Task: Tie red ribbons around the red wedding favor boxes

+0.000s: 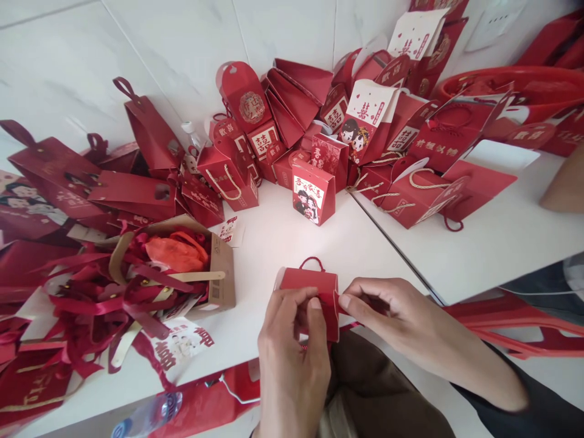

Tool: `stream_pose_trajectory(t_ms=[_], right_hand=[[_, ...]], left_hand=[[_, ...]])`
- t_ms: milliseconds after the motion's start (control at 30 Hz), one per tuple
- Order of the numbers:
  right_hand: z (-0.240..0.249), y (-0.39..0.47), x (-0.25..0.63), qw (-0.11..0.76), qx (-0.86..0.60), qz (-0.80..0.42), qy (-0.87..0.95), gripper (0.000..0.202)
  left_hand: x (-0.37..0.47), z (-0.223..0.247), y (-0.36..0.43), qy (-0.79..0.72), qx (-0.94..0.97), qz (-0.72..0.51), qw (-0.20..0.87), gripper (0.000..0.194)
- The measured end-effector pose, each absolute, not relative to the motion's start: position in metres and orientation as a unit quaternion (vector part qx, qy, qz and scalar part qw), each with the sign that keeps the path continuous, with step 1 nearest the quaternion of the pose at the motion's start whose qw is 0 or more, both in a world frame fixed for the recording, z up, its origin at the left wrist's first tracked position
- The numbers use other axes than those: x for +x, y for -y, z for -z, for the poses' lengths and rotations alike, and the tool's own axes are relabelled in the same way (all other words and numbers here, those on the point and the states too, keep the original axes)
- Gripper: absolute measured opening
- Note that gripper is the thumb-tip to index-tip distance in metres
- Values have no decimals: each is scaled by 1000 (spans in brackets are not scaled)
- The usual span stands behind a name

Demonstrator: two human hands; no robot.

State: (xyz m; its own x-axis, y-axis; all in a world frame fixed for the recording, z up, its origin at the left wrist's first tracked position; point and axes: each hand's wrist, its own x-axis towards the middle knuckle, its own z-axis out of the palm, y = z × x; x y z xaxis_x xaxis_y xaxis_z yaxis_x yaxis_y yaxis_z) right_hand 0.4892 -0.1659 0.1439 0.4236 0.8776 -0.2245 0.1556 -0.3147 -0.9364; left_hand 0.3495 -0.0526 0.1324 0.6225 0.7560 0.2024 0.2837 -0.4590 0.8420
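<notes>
A small red gift box point(306, 281) with a dark red cord loop on top is at the front edge of the white table. Wrapped round its near left part, my left hand point(296, 340) has thumb and fingers bent against the card. My right hand point(383, 304) pinches the box's right side edge between thumb and forefinger. Part of the box's front is hidden by my left fingers. Beyond it stands a closed red box point(314, 193) with a cartoon couple on its front.
An open cardboard box point(223, 277) of red ribbons sits at left. Many red gift boxes point(228, 173) line the wall. A red basin point(515, 79) is at back right, a red stool point(515, 322) below. A water bottle point(150, 413) lies under the table edge. Part of another person's arm point(566, 179) shows at right.
</notes>
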Motion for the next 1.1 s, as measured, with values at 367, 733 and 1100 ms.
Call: stream_pose_trajectory(t_ms=[367, 733, 1100], right_hand=[[-147, 167, 484, 450, -766, -224, 402, 17], [-164, 125, 471, 431, -718, -168, 521, 12], [-157, 96, 468, 364, -728, -128, 567, 17]], left_hand=[[348, -145, 58, -345, 772, -239, 478, 21], [319, -138, 30, -386, 793, -346, 320, 22], [319, -115, 22, -380, 720, -314, 489, 29]])
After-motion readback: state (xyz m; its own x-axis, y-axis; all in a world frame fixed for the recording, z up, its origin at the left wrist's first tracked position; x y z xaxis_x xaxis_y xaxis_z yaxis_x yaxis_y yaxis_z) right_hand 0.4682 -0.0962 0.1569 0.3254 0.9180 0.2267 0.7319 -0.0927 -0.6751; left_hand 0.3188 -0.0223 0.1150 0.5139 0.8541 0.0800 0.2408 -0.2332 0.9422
